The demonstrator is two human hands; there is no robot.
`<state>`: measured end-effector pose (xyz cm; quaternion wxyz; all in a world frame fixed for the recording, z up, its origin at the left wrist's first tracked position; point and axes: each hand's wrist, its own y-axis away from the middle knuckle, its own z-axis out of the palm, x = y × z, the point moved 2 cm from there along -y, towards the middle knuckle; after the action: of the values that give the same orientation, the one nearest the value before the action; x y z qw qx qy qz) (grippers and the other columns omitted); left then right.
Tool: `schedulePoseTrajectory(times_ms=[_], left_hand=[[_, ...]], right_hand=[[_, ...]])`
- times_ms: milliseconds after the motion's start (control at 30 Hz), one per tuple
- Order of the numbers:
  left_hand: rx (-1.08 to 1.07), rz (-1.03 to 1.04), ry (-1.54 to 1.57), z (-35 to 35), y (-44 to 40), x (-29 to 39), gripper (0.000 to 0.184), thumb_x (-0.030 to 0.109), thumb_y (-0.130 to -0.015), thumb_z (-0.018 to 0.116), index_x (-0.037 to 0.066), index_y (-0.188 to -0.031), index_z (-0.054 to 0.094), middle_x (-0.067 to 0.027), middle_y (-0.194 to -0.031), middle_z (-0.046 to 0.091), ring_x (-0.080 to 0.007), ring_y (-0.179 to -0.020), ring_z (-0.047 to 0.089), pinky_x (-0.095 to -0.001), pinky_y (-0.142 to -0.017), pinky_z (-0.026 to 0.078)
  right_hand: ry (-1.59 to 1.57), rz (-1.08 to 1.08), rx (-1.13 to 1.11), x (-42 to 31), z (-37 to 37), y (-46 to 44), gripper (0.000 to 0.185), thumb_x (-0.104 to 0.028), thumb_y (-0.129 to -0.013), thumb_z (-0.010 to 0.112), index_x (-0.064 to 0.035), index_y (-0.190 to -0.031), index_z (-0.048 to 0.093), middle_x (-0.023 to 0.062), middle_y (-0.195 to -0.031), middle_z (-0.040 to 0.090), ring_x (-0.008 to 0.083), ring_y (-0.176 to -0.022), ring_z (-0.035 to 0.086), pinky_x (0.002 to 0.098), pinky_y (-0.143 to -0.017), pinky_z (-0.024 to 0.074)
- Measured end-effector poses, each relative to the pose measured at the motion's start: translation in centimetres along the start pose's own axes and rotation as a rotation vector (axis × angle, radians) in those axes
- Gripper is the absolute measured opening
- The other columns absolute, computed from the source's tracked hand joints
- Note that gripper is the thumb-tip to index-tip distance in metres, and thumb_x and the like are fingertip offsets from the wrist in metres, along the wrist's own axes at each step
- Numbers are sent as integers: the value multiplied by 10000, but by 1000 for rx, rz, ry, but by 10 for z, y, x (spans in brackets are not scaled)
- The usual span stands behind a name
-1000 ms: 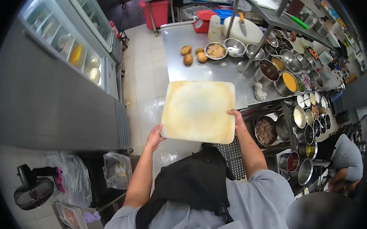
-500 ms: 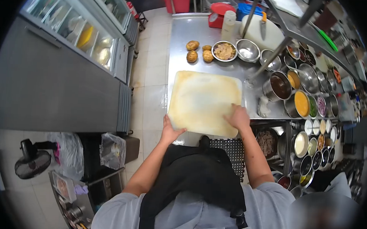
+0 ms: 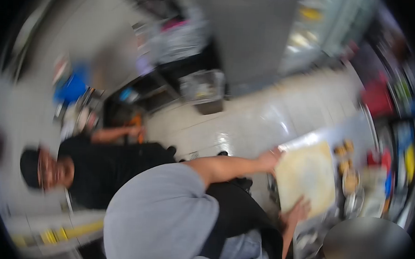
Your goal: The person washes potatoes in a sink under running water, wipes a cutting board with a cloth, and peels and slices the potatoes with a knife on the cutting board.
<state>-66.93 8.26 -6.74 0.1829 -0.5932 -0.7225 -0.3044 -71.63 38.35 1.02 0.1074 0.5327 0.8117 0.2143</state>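
A worn, yellow-stained cutting board (image 3: 307,177) lies on the steel counter at the right of the view. My left hand (image 3: 268,161) is at one corner of the board, gripping its edge; motion blurs its fingers. My right hand (image 3: 299,210) rests on the board's surface near another corner, its fingers spread. Beyond the board's far edge are several brown, round potato-like pieces (image 3: 343,154) and a metal bowl (image 3: 350,181) with light brown food. Another metal bowl (image 3: 354,203) stands beside it.
A co-worker in black (image 3: 121,172) stands on the left, one hand (image 3: 133,131) near something orange. A lined bin (image 3: 209,106) stands on the tiled floor (image 3: 245,122). A grey fridge (image 3: 252,38) is at the back. A red container (image 3: 377,98) stands beyond the counter.
My view has swung sharply left and tilted, so the board now appears at the right and the co-worker has come into sight. Both hands stay at the board.
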Motion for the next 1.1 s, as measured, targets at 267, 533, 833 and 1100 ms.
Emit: schedulePoseTrajectory(times_ms=[267,533,833,1100], left_hand=[[174,64,-199,16,7,-3,1125,390,-701,868,-12,-1557,259,-366,-1461,433,-482,-1308,516,-476,-1082,454],[95,-337,116,2,203,-147,495,396,-778,791,34,-1101,694,-203,-1051,720,-387,-1047,682,-489,-887,553],[255,-737,363,95,405,-213,612,528,-860,684,-27,-1118,684,-257,-1137,685,-426,-1068,661,-491,-922,529],[219,-1216,716,227,564,-217,682,666,-845,618,11,-959,769,-247,-973,731,-385,-908,698,-478,-836,538]], right_hand=[[343,258,20,-2,40,21,1297,-431,-665,883,-151,-1630,62,240,-1672,102,454,-1514,207,661,-1122,327],[327,73,28,-47,48,9,1121,-464,-713,835,-85,-1574,226,251,-1618,242,441,-1468,309,628,-1101,372],[386,-163,4,-123,16,-9,966,-502,-767,781,-11,-1512,410,264,-1557,399,427,-1416,423,591,-1077,423],[441,-843,-118,-306,68,-54,686,-526,-852,682,93,-1146,701,318,-1188,671,444,-1166,633,452,-1026,495]])
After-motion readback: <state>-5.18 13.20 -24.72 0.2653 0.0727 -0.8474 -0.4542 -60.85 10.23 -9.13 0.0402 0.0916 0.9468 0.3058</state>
